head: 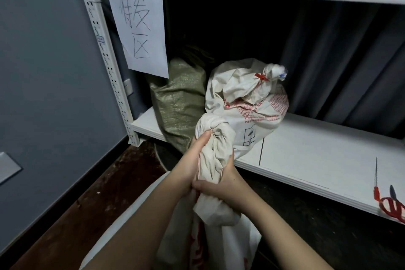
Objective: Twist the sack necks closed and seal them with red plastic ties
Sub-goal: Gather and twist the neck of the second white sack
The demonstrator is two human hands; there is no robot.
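1. A handwritten white paper sign (140,26) hangs on the white metal shelf frame (105,50) at the left. There is one sign.
2. One dull green woven sack (179,98) sits on the white lower shelf board (317,149), touching one white printed sack (252,103) whose neck is already closed with a red plastic tie (262,76).
3. In front of the shelf, a second white cloth sack with red print (210,243) stands low. Its twisted neck (215,138) rises between both hands.
4. The left hand (196,153) is clenched round the upper neck, thumb pointing up. The right hand (221,184) grasps the neck just below, fingers wrapped round it.
5. Risk, as I judge it: no tie is on this neck yet, so easing either grasp to reach for one could let the twist unwind.
6. At the far right shelf edge lie one loose thin red plastic tie (376,188) and one pair of red-handled scissors (393,204), well apart from the hands. So I count three sacks and two ties.
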